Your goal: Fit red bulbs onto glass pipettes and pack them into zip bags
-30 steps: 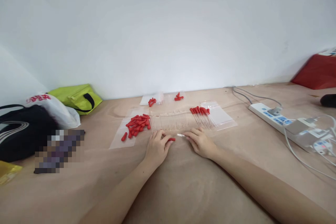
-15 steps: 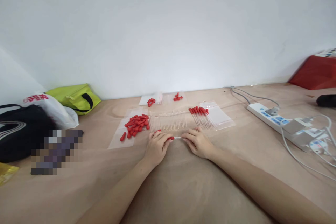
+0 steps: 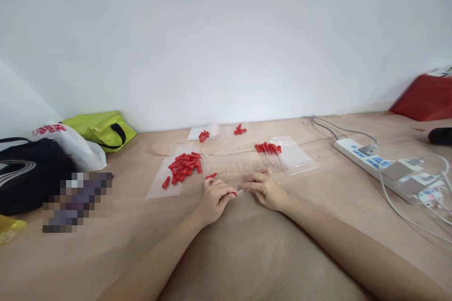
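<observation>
My left hand (image 3: 214, 201) pinches a red rubber dropper bulb (image 3: 234, 194) between thumb and fingers. Against it, my right hand (image 3: 267, 191) grips a clear glass dropper tube (image 3: 240, 192); whether the tube sits inside the bulb I cannot tell. Another red bulb (image 3: 211, 175) lies just beyond my left fingers. Behind both hands stretches a row of bare tubes (image 3: 228, 162). To its left, a pile of red bulbs (image 3: 183, 168) rests on a plastic bag (image 3: 158, 189). Right of the row, several droppers with red bulbs fitted (image 3: 269, 148) lie side by side, partly over another clear bag (image 3: 300, 157).
Small groups of red bulbs (image 3: 240, 129) lie near the wall. On the right is a power strip (image 3: 367, 162) with plugs and cables. A lime bag (image 3: 97, 130), a white plastic bag (image 3: 84, 153) and a black bag (image 3: 31, 178) stand at the left. A red object (image 3: 425, 99) sits far right.
The bulb in my left hand has moved slightly right and down, closer to my right fingers. The tube now tilts, with less of it showing between the hands.
</observation>
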Demonstrator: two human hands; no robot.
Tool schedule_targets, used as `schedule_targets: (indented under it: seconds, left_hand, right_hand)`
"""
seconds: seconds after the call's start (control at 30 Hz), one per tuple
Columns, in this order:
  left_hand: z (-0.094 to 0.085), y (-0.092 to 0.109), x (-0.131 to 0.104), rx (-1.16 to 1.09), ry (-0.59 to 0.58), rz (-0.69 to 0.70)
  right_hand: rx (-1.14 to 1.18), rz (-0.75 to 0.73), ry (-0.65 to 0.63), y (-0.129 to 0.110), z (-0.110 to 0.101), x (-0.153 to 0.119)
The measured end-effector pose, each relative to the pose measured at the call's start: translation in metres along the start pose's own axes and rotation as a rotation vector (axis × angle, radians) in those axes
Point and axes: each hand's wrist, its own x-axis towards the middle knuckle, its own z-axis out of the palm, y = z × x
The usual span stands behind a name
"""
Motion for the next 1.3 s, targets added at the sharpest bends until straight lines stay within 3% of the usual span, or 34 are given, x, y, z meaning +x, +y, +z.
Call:
schedule_targets:
  seconds: [0.3,1.0,1.3]
  left_hand:
    - [0.004,-0.006,-0.002,0.071,0.07,0.046]
    - [0.003,0.002,-0.005,0.142,0.047,0.179]
    - [-0.007,-0.005,-0.003,0.164,0.012,0.118]
  right_hand:
    - [-0.152,-0.002,-0.02,-0.01,-0.004,0.002]
    - [-0.006,0.029,-0.081,-0.026,0.004,0.003]
    - [-0.136,-0.064,-0.136,-0.02,-0.005,0.01]
